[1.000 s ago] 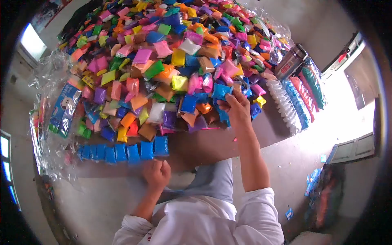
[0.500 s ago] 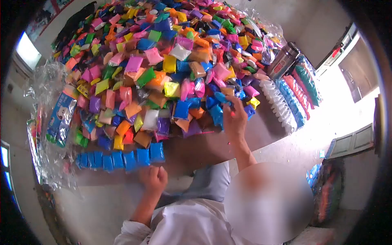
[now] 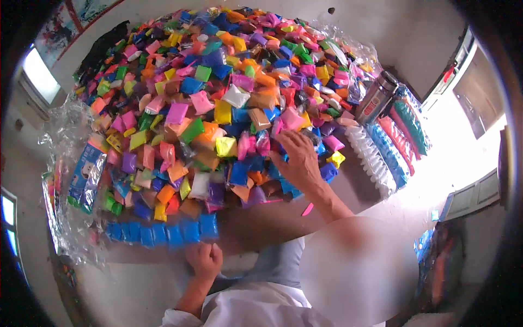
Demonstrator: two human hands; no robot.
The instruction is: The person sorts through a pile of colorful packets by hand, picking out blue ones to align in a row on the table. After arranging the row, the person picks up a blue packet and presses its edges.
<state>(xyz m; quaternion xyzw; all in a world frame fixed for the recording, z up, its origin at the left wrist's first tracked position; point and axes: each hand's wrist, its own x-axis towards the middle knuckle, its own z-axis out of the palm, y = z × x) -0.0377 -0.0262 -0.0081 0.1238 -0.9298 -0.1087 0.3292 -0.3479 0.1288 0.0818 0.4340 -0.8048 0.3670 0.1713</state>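
A big heap of small coloured packets (image 3: 218, 114) covers the brown table (image 3: 272, 218). My right hand (image 3: 297, 161) lies palm down on the heap's near right side, fingers spread over blue and pink packets; I see nothing gripped in it. At the table's front edge my left hand (image 3: 204, 259) is closed in a fist, holding nothing, just below the right end of a neat row of blue packets (image 3: 163, 233).
A steel flask (image 3: 376, 98) stands at the right of the heap. Beside it run lined-up rows of white, blue, red and green packets (image 3: 381, 147). A blue-and-white pack in clear plastic (image 3: 84, 169) lies at the left. A loose pink packet (image 3: 308, 209) rests near my right wrist.
My right hand held a blue packet raised above the heap; now it lies flat on the packets, a little further left. The left fist has stayed at the table edge.
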